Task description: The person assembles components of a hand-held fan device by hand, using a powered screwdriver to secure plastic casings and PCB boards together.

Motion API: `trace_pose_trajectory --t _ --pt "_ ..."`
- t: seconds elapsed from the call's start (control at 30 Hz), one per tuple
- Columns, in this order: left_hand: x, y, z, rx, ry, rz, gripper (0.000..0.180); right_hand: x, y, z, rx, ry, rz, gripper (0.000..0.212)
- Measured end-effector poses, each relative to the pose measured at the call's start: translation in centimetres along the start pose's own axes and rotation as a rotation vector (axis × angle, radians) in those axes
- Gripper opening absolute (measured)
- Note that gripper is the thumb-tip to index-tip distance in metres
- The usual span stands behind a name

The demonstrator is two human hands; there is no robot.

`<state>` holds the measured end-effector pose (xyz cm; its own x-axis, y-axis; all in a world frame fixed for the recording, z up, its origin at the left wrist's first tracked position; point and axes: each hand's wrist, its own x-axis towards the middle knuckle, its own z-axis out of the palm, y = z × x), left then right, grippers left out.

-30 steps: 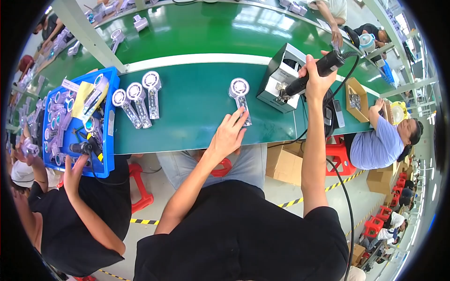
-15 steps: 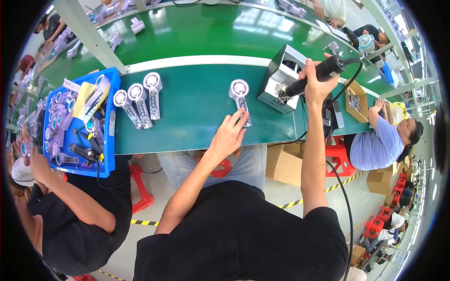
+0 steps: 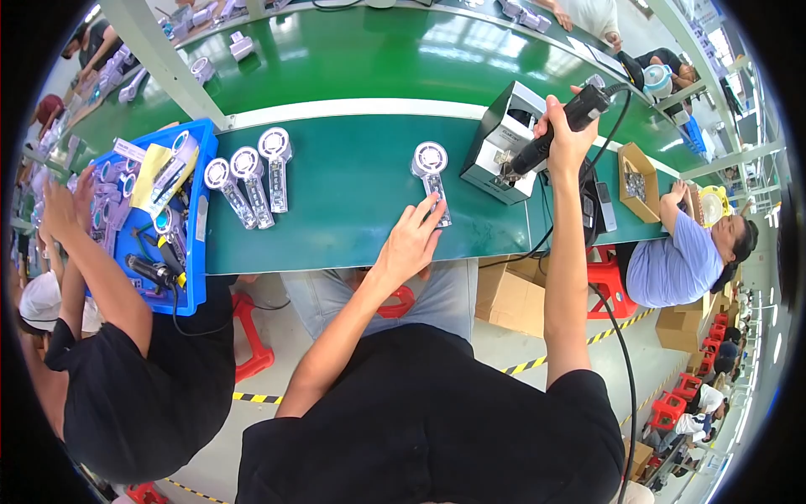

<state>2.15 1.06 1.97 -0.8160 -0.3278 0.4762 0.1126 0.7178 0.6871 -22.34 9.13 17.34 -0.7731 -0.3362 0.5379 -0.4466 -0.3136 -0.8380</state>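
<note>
In front of me on the green bench lies a white handheld fan body point(image 3: 430, 158) with a round slotted head and an opened handle showing its inner parts. The fingers of my left hand point(image 3: 409, 239) rest on the lower end of that handle and hold it against the bench. My right hand point(image 3: 569, 139) is wrapped round a black electric screwdriver point(image 3: 537, 154), its cable trailing off to the right. The driver's tip is at the front of a grey and black screw feeder point(image 3: 495, 160); whether a screw sits on the tip is too small to tell.
Three similar fan bodies point(image 3: 248, 172) stand in a row at left. Beside them a blue tray point(image 3: 201, 210) holds fan parts, pliers and another driver. A cardboard box of small parts point(image 3: 640, 185) is at right. A green conveyor point(image 3: 361, 59) runs behind. Co-workers sit on both sides.
My right hand and the screwdriver have tilted and shifted slightly, with the tip staying at the feeder. The left hand keeps its place. At left, a co-worker's hands have moved up by the tray.
</note>
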Motion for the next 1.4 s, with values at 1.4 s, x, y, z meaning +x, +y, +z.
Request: trace_pose_trajectory --t 1.4 --pt "-0.1 -0.5 0.3 0.023 -0.005 -0.031 0.046 -15.1 1.1 4.4 0.043 -0.365 -0.117 0.047"
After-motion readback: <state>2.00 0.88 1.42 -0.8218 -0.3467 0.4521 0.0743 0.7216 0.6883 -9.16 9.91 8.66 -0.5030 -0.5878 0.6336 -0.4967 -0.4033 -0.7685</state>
